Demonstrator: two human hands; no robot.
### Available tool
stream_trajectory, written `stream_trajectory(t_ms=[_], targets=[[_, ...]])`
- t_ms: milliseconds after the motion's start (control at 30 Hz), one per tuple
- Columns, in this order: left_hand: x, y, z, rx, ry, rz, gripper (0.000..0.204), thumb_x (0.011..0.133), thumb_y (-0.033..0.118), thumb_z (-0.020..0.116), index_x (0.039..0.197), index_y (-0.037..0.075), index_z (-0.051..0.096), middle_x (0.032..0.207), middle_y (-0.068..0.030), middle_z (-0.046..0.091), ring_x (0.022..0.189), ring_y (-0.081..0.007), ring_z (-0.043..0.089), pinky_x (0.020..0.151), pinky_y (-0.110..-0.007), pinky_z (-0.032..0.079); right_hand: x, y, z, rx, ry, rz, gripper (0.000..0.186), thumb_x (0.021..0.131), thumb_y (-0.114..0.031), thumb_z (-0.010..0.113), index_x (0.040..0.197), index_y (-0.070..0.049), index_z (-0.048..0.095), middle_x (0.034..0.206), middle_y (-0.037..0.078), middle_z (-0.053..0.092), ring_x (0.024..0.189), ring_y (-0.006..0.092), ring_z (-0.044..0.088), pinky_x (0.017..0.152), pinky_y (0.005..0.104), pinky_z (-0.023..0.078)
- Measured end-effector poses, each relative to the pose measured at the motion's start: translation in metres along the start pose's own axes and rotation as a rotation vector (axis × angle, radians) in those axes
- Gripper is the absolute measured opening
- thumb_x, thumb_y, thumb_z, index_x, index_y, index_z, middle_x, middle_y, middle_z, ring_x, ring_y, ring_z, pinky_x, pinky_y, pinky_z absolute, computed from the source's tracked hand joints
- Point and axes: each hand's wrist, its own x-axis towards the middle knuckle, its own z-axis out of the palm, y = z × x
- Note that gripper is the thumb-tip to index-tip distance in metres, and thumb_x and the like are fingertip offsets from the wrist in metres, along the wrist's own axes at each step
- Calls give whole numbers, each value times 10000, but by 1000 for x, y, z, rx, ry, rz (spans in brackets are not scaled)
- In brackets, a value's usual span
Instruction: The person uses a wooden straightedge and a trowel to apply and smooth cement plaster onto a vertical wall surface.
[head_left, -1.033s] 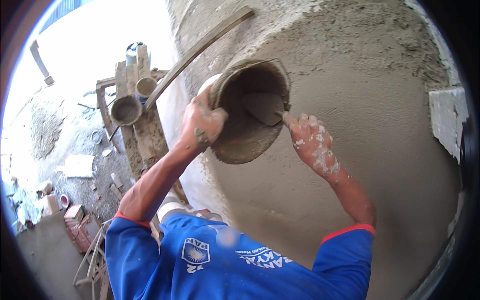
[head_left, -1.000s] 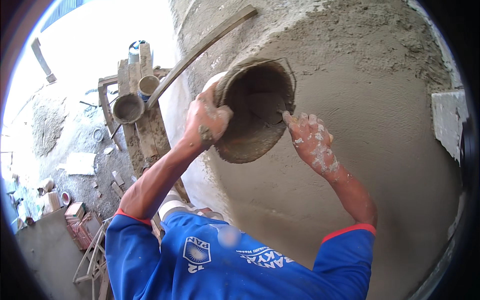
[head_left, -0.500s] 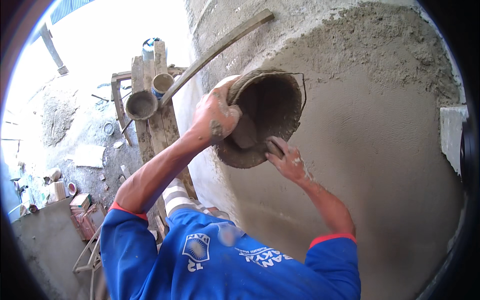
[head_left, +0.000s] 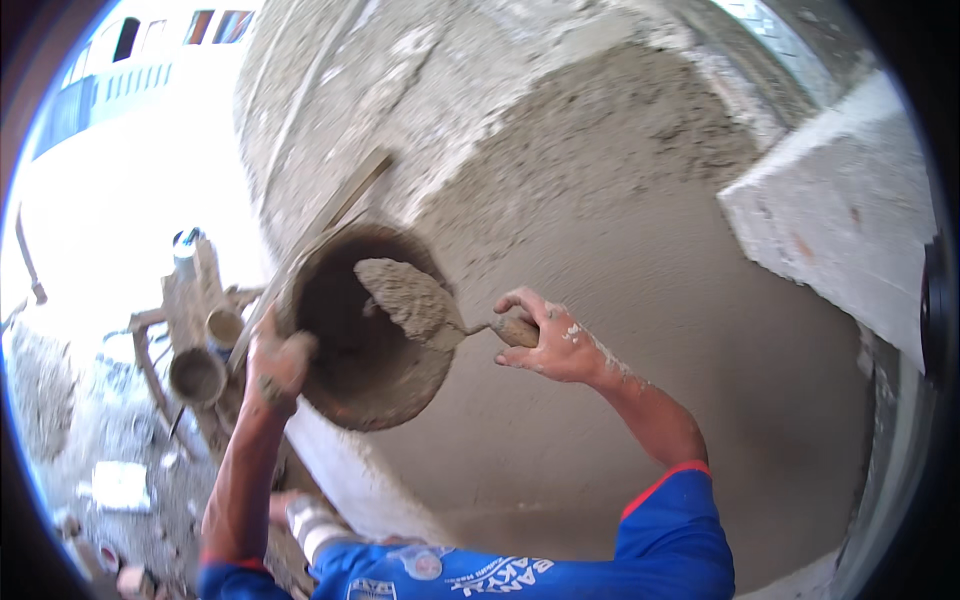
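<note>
My left hand (head_left: 278, 358) is closed on the left rim of a mortar-caked bucket (head_left: 395, 398), which is tilted with its dark mouth facing me. My right hand (head_left: 560, 340) grips the wooden handle of a trowel (head_left: 515, 331) just right of the bucket. A heap of wet grey mortar (head_left: 408, 300) covers the trowel's blade, which lies across the bucket's mouth. Behind both hands rises a wall (head_left: 610, 400) with smooth damp plaster, and a rougher patch of plaster (head_left: 620, 125) above it. How much mortar the bucket holds is hidden in shadow.
A long wooden batten (head_left: 352, 190) leans behind the bucket. To the left, below me, stands a plank scaffold (head_left: 180, 295) with a small pail (head_left: 223, 326) and a mortar-filled bowl (head_left: 197, 377). A pale concrete ledge (head_left: 840, 210) juts out at right.
My right hand has drawn the trowel out of the bucket's depth, and mortar now shows on its blade. The bucket sits further left and lower in view. The view has swung right.
</note>
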Motion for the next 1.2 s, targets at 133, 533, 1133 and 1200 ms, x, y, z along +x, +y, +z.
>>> stream_trajectory(t_ms=[133, 533, 1133, 1200], targets=[[-6, 11, -7, -128, 33, 52, 570, 595, -14, 482, 1160, -41, 547, 990, -127, 633, 905, -215, 588, 861, -300, 446, 1, -27, -66, -97, 175, -233, 454, 747, -221, 734, 1084, -52, 480, 744, 46, 557, 634, 154, 553, 622, 338, 520], [-19, 9, -43, -64, 153, 5, 551, 599, -29, 456, 1140, -41, 558, 945, -115, 641, 818, -188, 598, 762, -290, 474, 60, 43, -208, 822, 783, -123, 456, 825, -187, 670, 1209, 11, 523, 844, 158, 639, 591, 161, 624, 472, 270, 540], [-8, -22, 20, 61, 21, 95, 560, 662, 90, 543, 1206, -42, 521, 1081, -251, 612, 1022, -346, 591, 924, -381, 434, 9, 40, 34, -679, 18, -147, 360, 797, -162, 644, 1130, -44, 578, 867, 118, 564, 780, 252, 609, 649, 344, 523], [-5, -25, 27, 181, 6, 100, 582, 679, 137, 556, 1223, -62, 501, 1084, -279, 605, 1054, -375, 577, 940, -403, 426, 16, 42, 48, -863, 60, -252, 313, 795, -139, 616, 1096, -63, 579, 834, 99, 548, 781, 245, 614, 651, 376, 518]])
